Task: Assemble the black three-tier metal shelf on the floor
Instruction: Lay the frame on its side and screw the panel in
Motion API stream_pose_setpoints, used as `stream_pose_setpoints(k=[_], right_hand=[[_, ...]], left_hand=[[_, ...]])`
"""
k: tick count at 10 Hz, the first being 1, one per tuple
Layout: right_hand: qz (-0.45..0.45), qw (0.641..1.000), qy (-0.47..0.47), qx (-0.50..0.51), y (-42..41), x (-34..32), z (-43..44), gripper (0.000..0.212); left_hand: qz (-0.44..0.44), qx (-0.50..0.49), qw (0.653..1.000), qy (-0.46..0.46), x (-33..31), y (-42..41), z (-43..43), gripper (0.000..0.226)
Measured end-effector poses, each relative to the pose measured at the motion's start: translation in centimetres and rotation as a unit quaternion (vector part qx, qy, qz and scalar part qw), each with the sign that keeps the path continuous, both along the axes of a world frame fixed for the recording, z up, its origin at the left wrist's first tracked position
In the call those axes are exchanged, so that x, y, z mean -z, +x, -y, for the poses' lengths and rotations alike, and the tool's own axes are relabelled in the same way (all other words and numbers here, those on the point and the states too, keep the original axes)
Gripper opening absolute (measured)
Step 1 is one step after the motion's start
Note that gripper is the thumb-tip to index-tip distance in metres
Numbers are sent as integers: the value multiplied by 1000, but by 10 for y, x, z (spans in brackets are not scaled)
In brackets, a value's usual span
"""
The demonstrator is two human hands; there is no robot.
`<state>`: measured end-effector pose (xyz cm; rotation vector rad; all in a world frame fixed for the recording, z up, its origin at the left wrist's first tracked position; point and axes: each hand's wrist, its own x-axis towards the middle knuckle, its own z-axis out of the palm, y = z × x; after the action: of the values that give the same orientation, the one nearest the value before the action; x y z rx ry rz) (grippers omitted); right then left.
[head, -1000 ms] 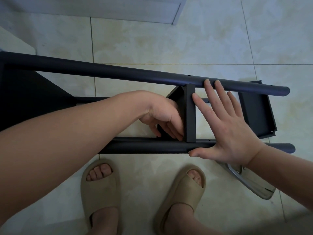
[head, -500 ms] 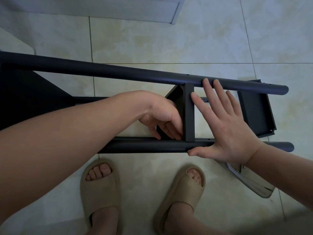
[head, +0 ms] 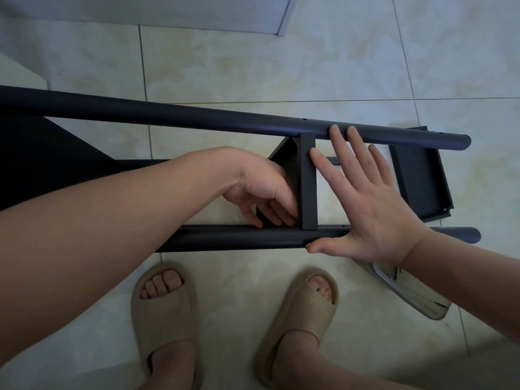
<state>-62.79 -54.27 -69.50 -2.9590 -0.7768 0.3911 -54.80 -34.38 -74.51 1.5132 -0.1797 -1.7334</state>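
Sideways on the tiled floor [head: 281, 66] lies the black shelf frame [head: 197, 119]. Left of its middle tier [head: 308, 181], the left hand [head: 261, 190] curls its fingers round the tier's lip; right of it, the right hand [head: 363, 204] lies flat, fingers spread. The painted steel looks rigid and slick, so the tubes [head: 239, 237] beside the tier seem the surest grip.

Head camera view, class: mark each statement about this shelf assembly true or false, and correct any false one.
1. The right hand lies open, fingertips on the far tube. True.
2. The left hand hangs free, touching nothing. False: its fingers curl against the middle shelf panel.
3. The person wears black boots. False: beige slippers.
4. The frame lies on its side on a tiled floor. True.
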Motion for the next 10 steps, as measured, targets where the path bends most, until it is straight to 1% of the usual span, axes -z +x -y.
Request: stream_pose_setpoints(k=[1, 4, 5, 7, 10], right_hand=[[0, 1000, 0, 0, 0, 0, 0, 121], [0, 1000, 2, -1, 1, 1, 0, 121], [-1, 1000, 1, 0, 0, 1, 1, 121], [2, 1000, 2, -1, 0, 1, 1, 121], [5, 1000, 2, -2, 0, 2, 1, 122]], left_hand=[[-10, 3, 1000, -7, 1, 1, 0, 11], [-47, 8, 998, -30, -1, 2, -1, 21], [-41, -2, 999, -26, 0, 3, 0, 24], [-37, -20, 999, -14, 0, 2, 1, 18], [-34, -9, 999, -2, 0, 2, 0, 24]])
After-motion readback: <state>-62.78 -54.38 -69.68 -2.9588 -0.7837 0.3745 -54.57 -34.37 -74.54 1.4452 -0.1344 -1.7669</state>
